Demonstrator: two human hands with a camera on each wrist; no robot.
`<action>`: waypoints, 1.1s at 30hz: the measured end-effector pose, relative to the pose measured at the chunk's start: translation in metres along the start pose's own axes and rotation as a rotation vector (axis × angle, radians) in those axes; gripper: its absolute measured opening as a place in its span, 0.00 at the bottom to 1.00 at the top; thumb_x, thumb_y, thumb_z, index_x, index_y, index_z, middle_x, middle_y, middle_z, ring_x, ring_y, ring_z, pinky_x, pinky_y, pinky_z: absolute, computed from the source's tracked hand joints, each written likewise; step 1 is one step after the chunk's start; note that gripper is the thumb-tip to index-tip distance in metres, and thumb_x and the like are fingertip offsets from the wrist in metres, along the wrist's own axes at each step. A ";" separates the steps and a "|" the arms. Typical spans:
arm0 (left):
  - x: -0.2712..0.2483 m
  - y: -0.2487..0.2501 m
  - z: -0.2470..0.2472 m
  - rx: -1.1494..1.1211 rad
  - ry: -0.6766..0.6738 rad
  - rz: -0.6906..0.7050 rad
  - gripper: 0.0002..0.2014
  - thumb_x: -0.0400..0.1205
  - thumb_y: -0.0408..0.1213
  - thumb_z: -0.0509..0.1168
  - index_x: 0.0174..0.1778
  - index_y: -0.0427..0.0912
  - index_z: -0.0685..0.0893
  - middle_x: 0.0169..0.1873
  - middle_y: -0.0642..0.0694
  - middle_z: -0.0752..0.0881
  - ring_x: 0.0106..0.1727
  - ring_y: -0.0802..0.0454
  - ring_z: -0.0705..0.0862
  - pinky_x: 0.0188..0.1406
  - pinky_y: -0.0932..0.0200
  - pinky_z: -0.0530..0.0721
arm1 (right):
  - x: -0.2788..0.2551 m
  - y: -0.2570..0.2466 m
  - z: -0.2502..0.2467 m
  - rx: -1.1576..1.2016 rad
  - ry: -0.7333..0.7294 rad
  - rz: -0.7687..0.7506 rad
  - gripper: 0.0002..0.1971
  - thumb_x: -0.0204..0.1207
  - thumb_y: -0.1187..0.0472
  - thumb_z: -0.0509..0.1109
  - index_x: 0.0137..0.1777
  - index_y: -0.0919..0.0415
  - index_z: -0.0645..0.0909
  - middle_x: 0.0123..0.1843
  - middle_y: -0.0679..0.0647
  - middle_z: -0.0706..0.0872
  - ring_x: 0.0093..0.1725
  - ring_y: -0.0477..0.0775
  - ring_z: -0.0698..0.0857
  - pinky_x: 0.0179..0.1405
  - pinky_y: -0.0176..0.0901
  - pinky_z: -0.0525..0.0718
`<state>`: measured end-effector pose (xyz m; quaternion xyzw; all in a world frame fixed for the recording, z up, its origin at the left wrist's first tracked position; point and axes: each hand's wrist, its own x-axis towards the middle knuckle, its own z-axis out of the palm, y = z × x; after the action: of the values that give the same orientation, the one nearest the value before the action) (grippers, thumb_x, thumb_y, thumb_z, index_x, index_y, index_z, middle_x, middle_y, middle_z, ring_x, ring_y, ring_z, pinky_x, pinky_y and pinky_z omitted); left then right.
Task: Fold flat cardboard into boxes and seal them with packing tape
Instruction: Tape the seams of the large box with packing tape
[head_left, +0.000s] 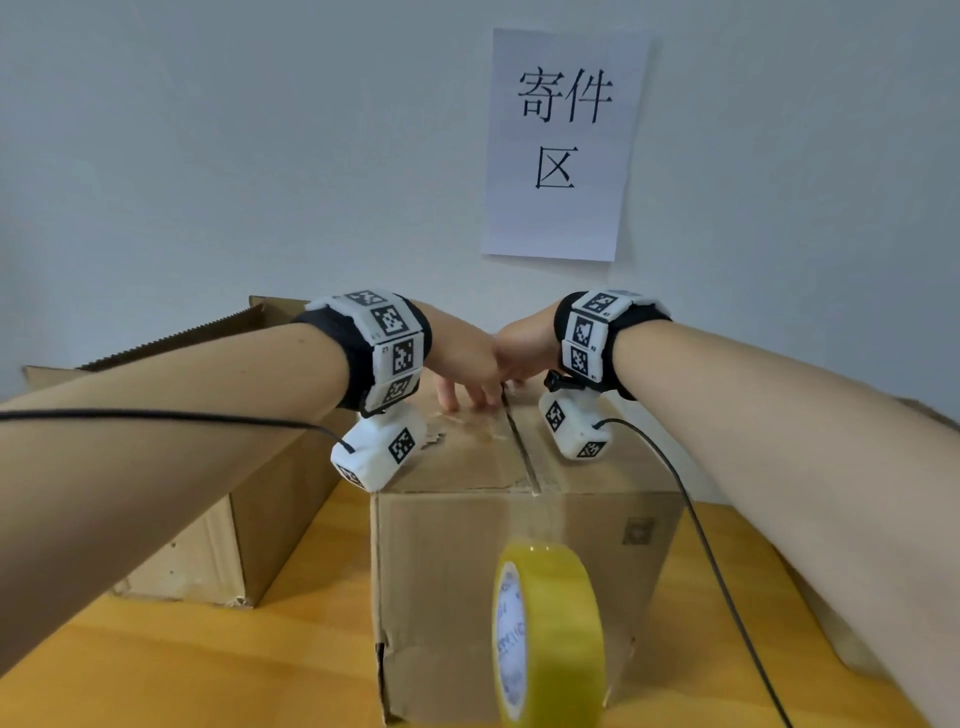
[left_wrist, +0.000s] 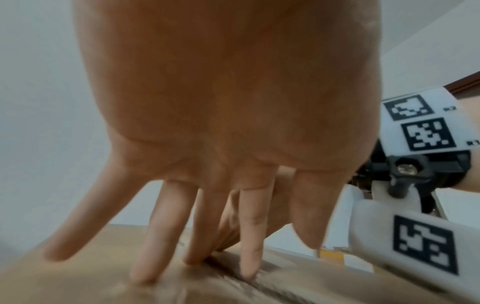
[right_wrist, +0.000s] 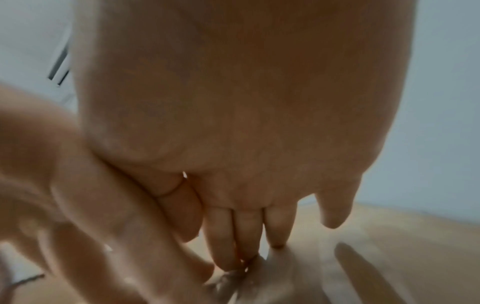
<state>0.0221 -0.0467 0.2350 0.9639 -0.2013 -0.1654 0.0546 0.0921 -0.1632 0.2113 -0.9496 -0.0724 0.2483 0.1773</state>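
Both hands press flat on the far end of a closed box's (head_left: 519, 519) top seam: left hand (head_left: 467, 371) fingers spread, right hand (head_left: 524, 353) fingers straight. The tape roll (head_left: 550, 634) hangs against the box's near side. Firm, even rubbing along the seam should bond the tape.

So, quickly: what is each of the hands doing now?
Left hand: open, fingers pressing the cardboard box top.
Right hand: open, fingers on the same box top.
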 end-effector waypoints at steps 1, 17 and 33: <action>-0.005 0.003 0.003 0.013 -0.007 0.031 0.19 0.90 0.46 0.59 0.76 0.45 0.78 0.69 0.52 0.84 0.58 0.53 0.86 0.29 0.63 0.71 | -0.013 -0.001 0.008 0.013 -0.006 -0.020 0.28 0.52 0.54 0.68 0.54 0.67 0.77 0.44 0.61 0.77 0.37 0.55 0.73 0.37 0.46 0.69; -0.051 0.013 0.057 0.156 0.025 0.214 0.36 0.78 0.65 0.68 0.79 0.50 0.77 0.73 0.50 0.80 0.75 0.48 0.76 0.78 0.47 0.69 | -0.141 0.045 0.080 -0.138 0.141 -0.207 0.26 0.81 0.43 0.70 0.77 0.50 0.76 0.64 0.41 0.85 0.64 0.43 0.81 0.70 0.41 0.73; -0.051 0.018 0.079 0.295 0.341 0.217 0.27 0.74 0.62 0.72 0.57 0.44 0.91 0.37 0.45 0.89 0.44 0.46 0.87 0.52 0.44 0.87 | -0.137 0.062 0.114 -0.326 0.553 -0.273 0.15 0.75 0.47 0.77 0.57 0.54 0.87 0.44 0.51 0.87 0.44 0.53 0.84 0.33 0.42 0.72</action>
<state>-0.0551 -0.0453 0.1787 0.9481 -0.3135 0.0378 -0.0362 -0.0799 -0.2171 0.1567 -0.9783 -0.1864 -0.0590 0.0679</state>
